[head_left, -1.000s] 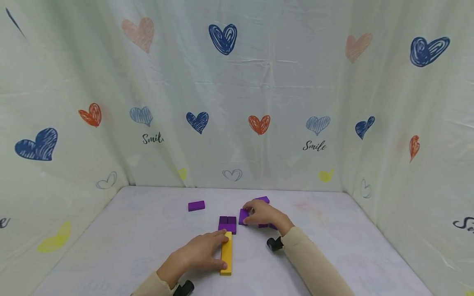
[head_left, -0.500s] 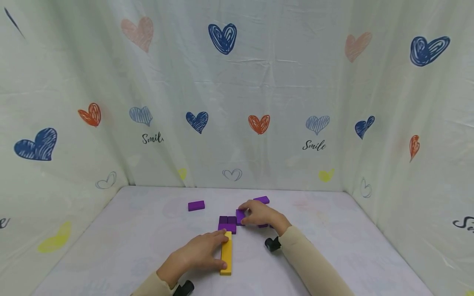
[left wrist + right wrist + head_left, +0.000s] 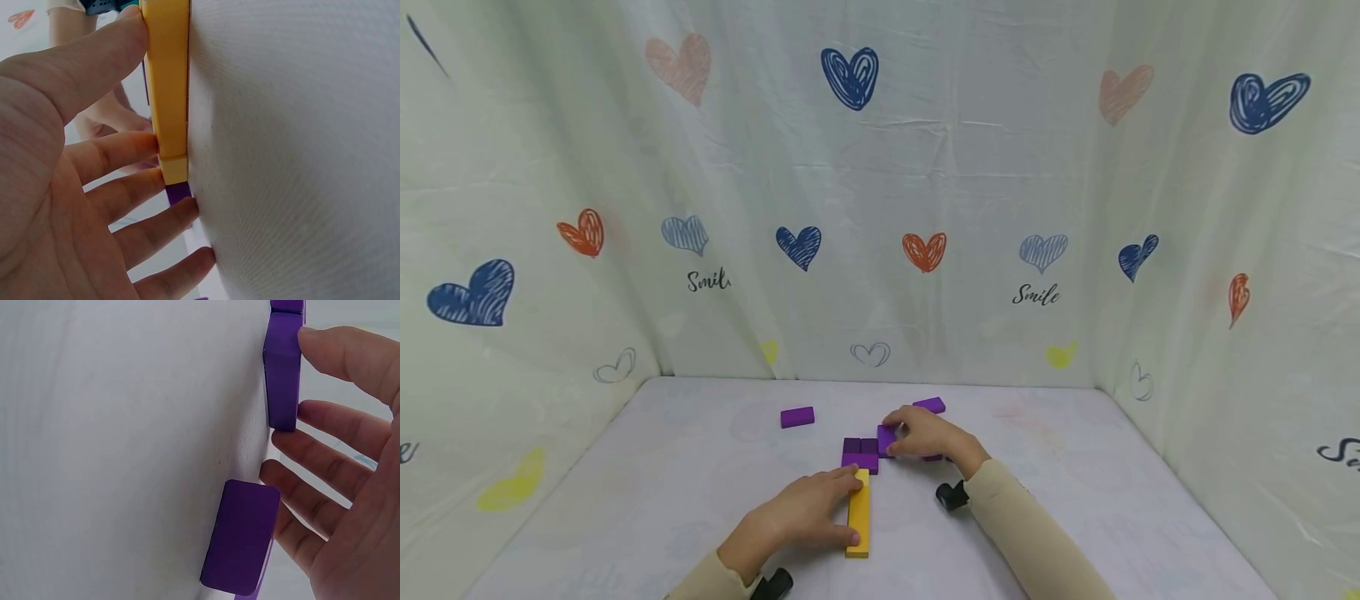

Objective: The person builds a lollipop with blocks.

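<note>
In the head view, a long yellow block (image 3: 859,521) lies lengthwise on the table, its far end close to a small group of purple blocks (image 3: 861,463). My left hand (image 3: 801,510) rests along its left side, thumb and fingertips touching it. The left wrist view shows those fingers extended beside the yellow block (image 3: 170,81). Immediately right of the group, my right hand (image 3: 927,433) touches another purple block (image 3: 886,442) with thumb and index finger. From the right wrist, the purple block (image 3: 283,381) meets the thumb near one end and the fingers near the other.
One purple block (image 3: 797,417) lies at the back left and another purple block (image 3: 929,404) behind my right hand. A further purple piece (image 3: 932,457) is mostly hidden under that hand. A white curtain (image 3: 880,200) printed with hearts borders the table (image 3: 700,483) behind and on both sides.
My right hand has moved slightly left, sliding the purple block up against the purple group; the last half second shows almost no motion. My left hand has stayed on the yellow block.
</note>
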Demonstrator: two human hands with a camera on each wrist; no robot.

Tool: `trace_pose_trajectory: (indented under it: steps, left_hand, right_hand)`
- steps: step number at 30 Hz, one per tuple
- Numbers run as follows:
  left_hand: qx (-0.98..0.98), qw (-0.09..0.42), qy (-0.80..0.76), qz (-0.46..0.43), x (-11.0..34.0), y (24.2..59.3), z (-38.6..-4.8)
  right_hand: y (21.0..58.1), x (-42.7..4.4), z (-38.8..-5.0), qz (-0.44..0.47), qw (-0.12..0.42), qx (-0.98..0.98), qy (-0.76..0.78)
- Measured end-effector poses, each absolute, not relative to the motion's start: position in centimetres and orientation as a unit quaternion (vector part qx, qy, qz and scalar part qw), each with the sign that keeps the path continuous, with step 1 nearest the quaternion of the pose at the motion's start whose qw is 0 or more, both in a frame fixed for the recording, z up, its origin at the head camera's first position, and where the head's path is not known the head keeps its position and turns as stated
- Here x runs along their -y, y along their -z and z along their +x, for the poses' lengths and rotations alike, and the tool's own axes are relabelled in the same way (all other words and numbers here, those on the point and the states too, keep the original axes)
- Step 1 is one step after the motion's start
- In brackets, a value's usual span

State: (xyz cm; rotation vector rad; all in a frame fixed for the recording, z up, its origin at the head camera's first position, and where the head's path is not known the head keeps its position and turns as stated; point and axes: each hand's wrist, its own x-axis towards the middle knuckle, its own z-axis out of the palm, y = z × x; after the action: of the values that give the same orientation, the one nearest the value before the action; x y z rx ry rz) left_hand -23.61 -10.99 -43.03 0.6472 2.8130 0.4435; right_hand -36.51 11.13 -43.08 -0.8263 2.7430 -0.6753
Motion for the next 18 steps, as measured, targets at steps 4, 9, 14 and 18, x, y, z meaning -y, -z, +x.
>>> trace_pose_trajectory:
  steps: [4, 9, 14, 18]
  left_hand:
    - [-0.957, 0.111, -0.152, 0.22, 11.01, 42.92, -23.53]
    - [-0.957, 0.11, -0.152, 0.222, 11.04, 42.79, -23.5]
    - [-0.957, 0.105, -0.148, 0.228, 11.09, 42.84, -23.5]
    - [-0.957, 0.105, -0.148, 0.228, 11.14, 42.83, -23.57]
  right_hand:
    - [43.13, -11.09, -36.47, -0.278, 0.101, -0.927, 0.23]
    - [43.16, -11.08, -36.4, -0.277, 0.102, -0.927, 0.23]
    - [43.24, -11.11, -36.45, -0.284, 0.096, -0.928, 0.222]
    - [43.15, -11.18, -36.45, -0.283, 0.098, -0.928, 0.224]
